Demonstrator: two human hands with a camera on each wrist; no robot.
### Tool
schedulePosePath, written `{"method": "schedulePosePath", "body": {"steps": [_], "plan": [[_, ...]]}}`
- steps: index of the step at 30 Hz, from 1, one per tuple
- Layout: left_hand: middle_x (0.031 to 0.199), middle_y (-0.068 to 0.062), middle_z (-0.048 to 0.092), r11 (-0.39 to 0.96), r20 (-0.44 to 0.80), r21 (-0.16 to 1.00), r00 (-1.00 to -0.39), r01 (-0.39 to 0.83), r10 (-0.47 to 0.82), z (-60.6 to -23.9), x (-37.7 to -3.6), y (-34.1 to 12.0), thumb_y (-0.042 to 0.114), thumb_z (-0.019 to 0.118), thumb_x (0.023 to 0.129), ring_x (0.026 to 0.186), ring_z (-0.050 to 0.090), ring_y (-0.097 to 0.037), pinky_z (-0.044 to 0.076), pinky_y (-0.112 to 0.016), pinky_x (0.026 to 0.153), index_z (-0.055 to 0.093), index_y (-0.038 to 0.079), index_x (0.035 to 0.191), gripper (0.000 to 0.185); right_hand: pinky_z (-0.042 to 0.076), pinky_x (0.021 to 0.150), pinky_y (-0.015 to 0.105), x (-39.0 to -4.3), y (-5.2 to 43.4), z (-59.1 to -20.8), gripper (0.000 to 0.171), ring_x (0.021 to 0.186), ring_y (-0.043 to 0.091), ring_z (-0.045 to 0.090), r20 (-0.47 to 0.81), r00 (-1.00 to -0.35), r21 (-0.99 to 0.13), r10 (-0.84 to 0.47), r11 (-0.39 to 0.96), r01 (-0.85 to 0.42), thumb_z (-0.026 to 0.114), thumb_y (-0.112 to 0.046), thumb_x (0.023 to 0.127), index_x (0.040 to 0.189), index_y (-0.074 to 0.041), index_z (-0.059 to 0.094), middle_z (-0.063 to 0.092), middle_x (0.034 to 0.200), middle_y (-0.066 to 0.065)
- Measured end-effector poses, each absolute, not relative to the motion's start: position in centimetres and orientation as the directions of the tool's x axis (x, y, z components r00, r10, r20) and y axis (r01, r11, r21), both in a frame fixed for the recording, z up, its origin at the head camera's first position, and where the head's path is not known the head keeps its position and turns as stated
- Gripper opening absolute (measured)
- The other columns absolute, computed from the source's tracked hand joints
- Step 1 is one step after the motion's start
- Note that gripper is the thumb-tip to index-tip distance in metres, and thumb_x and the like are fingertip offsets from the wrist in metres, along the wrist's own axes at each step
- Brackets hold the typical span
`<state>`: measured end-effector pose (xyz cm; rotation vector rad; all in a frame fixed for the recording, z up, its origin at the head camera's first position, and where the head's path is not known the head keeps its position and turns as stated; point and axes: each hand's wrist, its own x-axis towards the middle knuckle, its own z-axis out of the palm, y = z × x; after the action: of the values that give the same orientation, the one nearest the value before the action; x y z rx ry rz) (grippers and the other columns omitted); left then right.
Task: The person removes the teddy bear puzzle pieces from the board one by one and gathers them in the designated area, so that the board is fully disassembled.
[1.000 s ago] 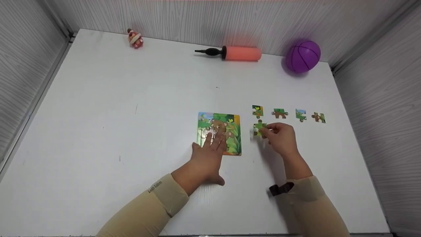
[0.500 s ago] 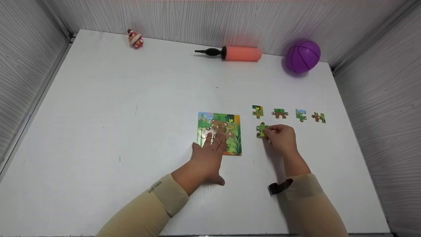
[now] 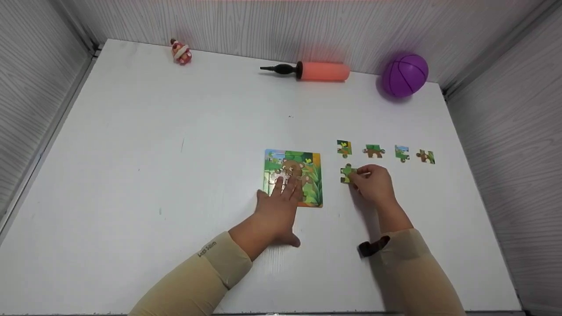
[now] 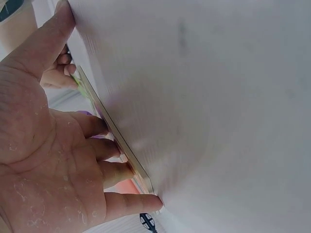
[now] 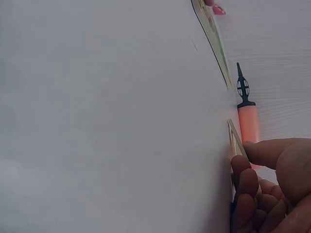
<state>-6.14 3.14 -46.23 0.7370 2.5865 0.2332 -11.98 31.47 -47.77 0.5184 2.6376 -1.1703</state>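
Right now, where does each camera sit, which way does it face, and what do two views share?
Head: above, facing down at the table; both hands, sleeves, puzzle, piece.
Left wrist: low beside the left hand, facing along the tabletop; fingers flat on the puzzle edge.
Right wrist: low by the right hand, facing the back wall; fingers pinch the piece.
Shared: the pump.

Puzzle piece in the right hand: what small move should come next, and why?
Probably carry the puzzle piece left to the puzzle board. The right hand pinches it beside the board, and the left hand presses flat on the board, steadying it, with a pale gap showing by its fingers.
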Motion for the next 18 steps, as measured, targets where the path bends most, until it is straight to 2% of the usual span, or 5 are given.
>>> {"method": "schedulePosePath", "body": {"steps": [7, 12, 18], "plan": [[0.177, -0.013, 0.008, 0.843, -0.353, 0.285, -0.767, 0.457, 0.535, -46.2, -6.1, 3.0, 0.067, 0.091, 0.069, 0.161, 0.008, -0.042, 0.033, -0.078, 0.108, 0.016, 0.007, 0.170, 0.139, 0.050, 0.063, 0.027, -11.9, 31.3, -47.9, 0.037, 0.071, 0.015, 0.062, -0.283, -0.929, -0.635, 0.237, 0.680, 0.367, 0.073, -0.028, 0.099, 0.119, 0.002, 0.068, 0.071, 0.090, 0.009], [0.178, -0.012, 0.007, 0.845, -0.347, 0.284, -0.773, 0.453, 0.531, -46.4, -6.2, 3.0, 0.068, 0.091, 0.069, 0.161, 0.009, -0.041, 0.034, -0.077, 0.109, 0.015, 0.008, 0.171, 0.140, 0.048, 0.067, 0.031, -12.0, 31.4, -48.4, 0.038, 0.078, 0.020, 0.058, -0.221, -0.944, -0.593, 0.247, 0.734, 0.331, 0.074, -0.030, 0.097, 0.117, 0.002, 0.071, 0.068, 0.094, 0.011], [0.178, -0.012, 0.007, 0.845, -0.347, 0.306, -0.775, 0.439, 0.528, -46.6, -6.3, 3.1, 0.066, 0.093, 0.068, 0.162, 0.008, -0.040, 0.032, -0.078, 0.110, 0.017, 0.009, 0.171, 0.140, 0.046, 0.068, 0.033, -12.1, 31.7, -48.7, 0.038, 0.081, 0.022, 0.055, -0.235, -0.939, -0.583, 0.249, 0.737, 0.341, 0.074, -0.032, 0.097, 0.117, 0.000, 0.069, 0.064, 0.096, 0.012]]}}
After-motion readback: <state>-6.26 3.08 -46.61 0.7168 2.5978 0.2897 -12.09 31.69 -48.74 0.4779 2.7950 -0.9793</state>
